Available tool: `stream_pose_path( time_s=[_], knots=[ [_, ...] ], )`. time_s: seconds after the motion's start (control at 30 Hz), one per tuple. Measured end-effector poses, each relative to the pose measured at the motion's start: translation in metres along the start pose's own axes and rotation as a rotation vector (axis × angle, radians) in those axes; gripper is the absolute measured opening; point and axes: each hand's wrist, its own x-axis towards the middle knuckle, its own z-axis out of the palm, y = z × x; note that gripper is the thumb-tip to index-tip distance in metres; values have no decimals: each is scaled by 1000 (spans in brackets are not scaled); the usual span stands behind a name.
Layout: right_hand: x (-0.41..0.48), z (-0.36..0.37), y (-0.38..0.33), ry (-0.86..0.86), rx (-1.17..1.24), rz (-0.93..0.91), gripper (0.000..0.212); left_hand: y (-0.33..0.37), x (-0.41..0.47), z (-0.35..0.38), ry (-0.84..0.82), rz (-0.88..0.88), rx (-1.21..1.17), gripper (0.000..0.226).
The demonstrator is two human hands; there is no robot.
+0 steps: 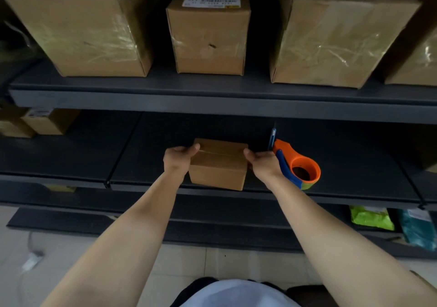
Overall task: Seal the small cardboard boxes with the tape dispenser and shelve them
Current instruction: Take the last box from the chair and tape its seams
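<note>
A small cardboard box [218, 164] with clear tape along its top seam sits near the front edge of the dark middle shelf [354, 164]. My left hand [178, 159] grips its left side, thumb on the top. My right hand [262, 162] grips its right side the same way. An orange and blue tape dispenser [299, 164] lies on the shelf just right of my right hand, apart from the box.
Several large taped cardboard boxes [209, 32] stand on the upper shelf [212, 101]. Smaller boxes [40, 122] sit at the far left of the middle shelf. A green packet [371, 218] and a teal packet [417, 230] lie on the lower shelf at right. A phone-like object [272, 138] stands behind the dispenser.
</note>
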Motion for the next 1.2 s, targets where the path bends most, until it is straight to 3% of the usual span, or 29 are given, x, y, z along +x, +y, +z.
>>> stream_pose_path(
  time_s=[0.07,0.13,0.17,0.23,0.3,0.4,0.47,0.57,0.63,0.77,0.87,1.1,1.2],
  knots=[
    [1,-14,14,123,-90,-73,35,0,-1,-2,-23,4,-7,38],
    [7,-31,35,310,-364,-79,42,-1,-2,-3,-19,16,-9,45],
    [9,-40,45,354,-496,-9,52,-2,-2,-3,15,36,-6,43],
    [13,-52,64,277,-626,170,70,-3,-4,-3,114,70,-16,36],
    [14,-59,77,198,-684,214,58,0,-7,-3,201,95,-37,28],
    [11,-67,82,292,-638,106,23,8,-11,1,284,247,81,18],
    [7,-75,81,317,-525,8,16,16,-18,6,269,374,134,17],
    [-6,-87,66,193,-275,-126,16,29,-31,19,108,526,167,20],
    [-14,-92,52,65,-252,-182,16,37,-39,28,-69,574,161,23],
    [-29,-102,22,-126,-313,-232,26,51,-49,38,-412,517,122,33],
    [-36,-109,4,-236,-328,-239,28,55,-54,39,-592,448,20,18],
    [-37,-118,-18,-368,-358,-238,29,54,-53,33,-469,361,-82,9],
    [-32,-116,-24,-370,-336,-231,13,54,-54,30,-377,345,-70,15]
  ],
)
